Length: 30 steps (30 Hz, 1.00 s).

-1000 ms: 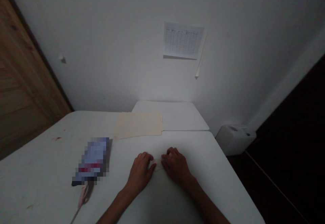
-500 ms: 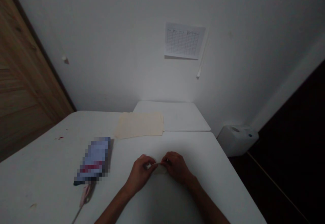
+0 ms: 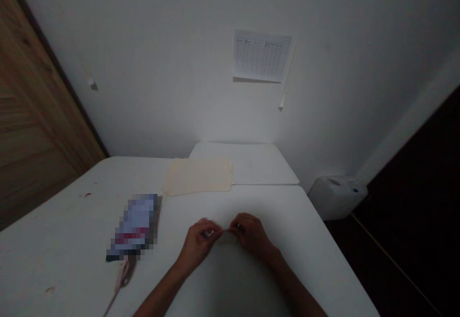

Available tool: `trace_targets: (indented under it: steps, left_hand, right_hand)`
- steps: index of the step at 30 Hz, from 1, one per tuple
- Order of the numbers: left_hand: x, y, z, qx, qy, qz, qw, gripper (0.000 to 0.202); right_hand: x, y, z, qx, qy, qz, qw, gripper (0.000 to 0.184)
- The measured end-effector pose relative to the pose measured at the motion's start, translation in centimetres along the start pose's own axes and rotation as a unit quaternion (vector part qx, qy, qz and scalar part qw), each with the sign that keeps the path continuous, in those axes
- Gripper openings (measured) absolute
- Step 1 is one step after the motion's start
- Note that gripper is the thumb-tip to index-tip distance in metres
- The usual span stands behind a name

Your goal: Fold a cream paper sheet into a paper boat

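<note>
Over the white table (image 3: 266,207), both hands meet close to its middle. My left hand (image 3: 201,240) is closed, thumb and forefinger pinching one end of a small, thin, pale piece (image 3: 225,231). Its other end is pinched by my right hand (image 3: 249,235), whose remaining fingers curl inward. Only a short stretch of the piece shows between the fingertips, too small and dim to name. Beyond the hands lies a flat beige sheet (image 3: 199,175). A blue and white item with a red band (image 3: 134,226), blurred by blocks, is left of my left hand.
Below the blurred item lies a slim pinkish object with a thin end (image 3: 124,276). A white board (image 3: 258,164) stretches to the wall. The printed sheet (image 3: 262,56) hangs there. A white plastic container (image 3: 336,199) stands right of the table, a wooden door (image 3: 32,116) at left.
Both hands keep their pinch in nearly the same place. The fingertips have shifted slightly, and the piece between them looks thinner now. The view has moved very little.
</note>
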<state>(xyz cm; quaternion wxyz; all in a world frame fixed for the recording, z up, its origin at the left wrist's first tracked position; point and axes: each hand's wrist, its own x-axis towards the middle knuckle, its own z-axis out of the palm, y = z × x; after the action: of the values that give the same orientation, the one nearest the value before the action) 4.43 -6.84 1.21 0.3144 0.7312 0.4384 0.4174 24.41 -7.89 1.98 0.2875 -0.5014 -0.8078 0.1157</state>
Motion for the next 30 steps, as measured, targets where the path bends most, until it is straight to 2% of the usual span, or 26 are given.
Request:
trace_targets:
  steps: [3, 9, 16, 21, 25, 30]
  left_hand:
    - [0.1, 0.1, 0.0, 0.013, -0.011, 0.003, 1.0, 0.027]
    - [0.7, -0.1, 1.1, 0.167, 0.007, 0.003, 0.986, 0.023]
    - [1.0, 0.2, 1.8, 0.307, 0.009, 0.065, 0.95, 0.018]
    - [0.5, 0.7, 1.8, 0.397, -0.024, 0.104, 0.912, 0.022]
    - [0.1, 1.1, 1.3, 0.423, -0.033, 0.111, 0.899, 0.022]
    - [-0.3, 1.6, 0.5, 0.428, -0.038, 0.109, 0.896, 0.024]
  right_hand:
    - [0.1, 0.2, 0.2, -0.019, -0.001, 0.0, 1.0, 0.009]
    - [0.8, 0.5, 0.2, -0.058, -0.019, 0.015, 0.998, 0.015]
    - [1.6, 0.3, 0.2, -0.107, -0.017, 0.018, 0.994, 0.014]
    - [1.3, -0.1, 0.0, -0.123, -0.06, -0.009, 0.991, 0.022]
    - [1.3, -0.3, -0.1, -0.127, -0.067, -0.016, 0.99, 0.027]
    - [1.3, -0.2, 0.2, -0.15, -0.074, -0.015, 0.986, 0.023]
